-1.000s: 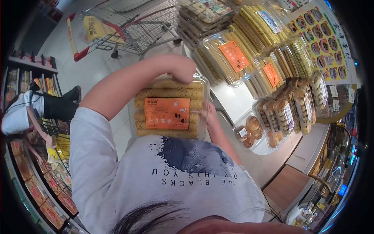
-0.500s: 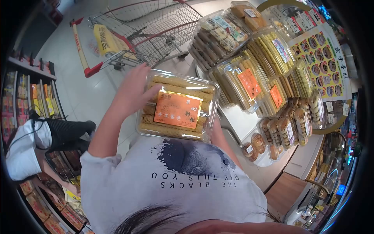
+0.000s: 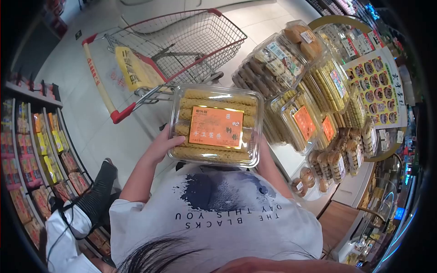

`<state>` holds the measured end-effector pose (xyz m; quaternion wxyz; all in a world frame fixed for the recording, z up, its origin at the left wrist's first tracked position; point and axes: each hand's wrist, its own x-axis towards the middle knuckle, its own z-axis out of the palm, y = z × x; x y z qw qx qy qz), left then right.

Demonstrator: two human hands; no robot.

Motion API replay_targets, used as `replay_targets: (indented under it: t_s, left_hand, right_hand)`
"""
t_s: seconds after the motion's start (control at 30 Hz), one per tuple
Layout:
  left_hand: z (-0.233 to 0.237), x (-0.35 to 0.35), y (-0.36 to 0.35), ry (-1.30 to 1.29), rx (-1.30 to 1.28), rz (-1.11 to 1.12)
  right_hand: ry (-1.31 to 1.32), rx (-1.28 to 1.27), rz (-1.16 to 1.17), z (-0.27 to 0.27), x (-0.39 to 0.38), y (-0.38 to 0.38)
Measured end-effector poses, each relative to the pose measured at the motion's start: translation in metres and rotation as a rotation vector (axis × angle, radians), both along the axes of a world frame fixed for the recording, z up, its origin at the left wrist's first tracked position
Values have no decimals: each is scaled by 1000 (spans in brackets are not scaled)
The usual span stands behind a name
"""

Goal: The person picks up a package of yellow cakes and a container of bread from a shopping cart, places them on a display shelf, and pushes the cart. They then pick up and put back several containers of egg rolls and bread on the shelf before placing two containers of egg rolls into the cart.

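Observation:
A clear plastic box of egg rolls [image 3: 214,152] is held in front of my chest, its orange label facing up toward me. My left hand [image 3: 165,143] grips the box at its left side, thumb over the edge and the other fingers hidden beneath. At the right edge, my right hand [image 3: 262,144] holds the box too, though its fingers are mostly out of sight behind it. Through the lid, several golden rolls lie in rows.
A shopping cart [image 3: 182,50] with a yellow sign [image 3: 136,68] stands ahead. On the right, a display table [image 3: 287,157] carries stacked boxes of egg rolls [image 3: 302,123] and other pastries [image 3: 277,59]. Shelves of packaged goods [image 3: 43,150] line the left, where another person [image 3: 68,227] is.
My left hand has come down from the box's upper left corner to grip its left side. The box has shifted slightly right. The other person's leg and body have moved lower in view.

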<state>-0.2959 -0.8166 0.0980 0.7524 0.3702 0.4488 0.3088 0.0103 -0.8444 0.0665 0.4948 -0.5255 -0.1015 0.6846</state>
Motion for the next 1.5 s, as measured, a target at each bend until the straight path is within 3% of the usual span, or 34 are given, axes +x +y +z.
replay_targets:
  t_s: [0.03,0.13,0.17,0.2,0.27,0.33,0.4,0.57,0.7,0.73,0.93,1.1,1.27,1.33,1.4,1.5]
  left_hand:
    - [4,-1,9,0,-10,2]
    - [22,0,43,36,-25,22]
    - [25,1,55,71,-26,36]
    - [31,4,67,105,-24,54]
    - [46,13,94,126,30,95]
    - [53,15,121,157,29,142]
    - [55,8,148,172,20,159]
    - [72,-10,203,264,-24,228]
    - [85,-22,246,277,-28,244]
    - [86,-30,258,267,-27,233]
    - [56,-91,345,206,-170,128]
    - [22,-115,418,334,-329,54]
    - [-71,-117,463,213,-426,158]
    - [-86,-121,471,191,-466,172]
    - [-95,-119,475,180,-504,196]
    - [-156,-134,486,189,-568,196]
  right_hand:
    - [103,181,91,-9,4,13]
    - [226,90,22,9,4,54]
    - [52,53,52,-2,3,72]
    - [-36,49,230,-36,16,94]
    - [246,154,166,-24,2,130]
    - [186,104,185,8,-15,165]
    - [454,207,155,0,-25,193]
    - [436,254,219,-7,-50,269]
    - [262,505,240,-2,-71,316]
    - [272,472,223,3,-75,327]
    - [260,322,238,12,-115,379]
    - [312,201,258,-41,-131,432]
    - [155,39,160,-71,-142,464]
    - [160,77,245,-91,-146,481]
    - [171,60,297,-123,-149,498]
    - [176,-34,358,-182,-150,522]
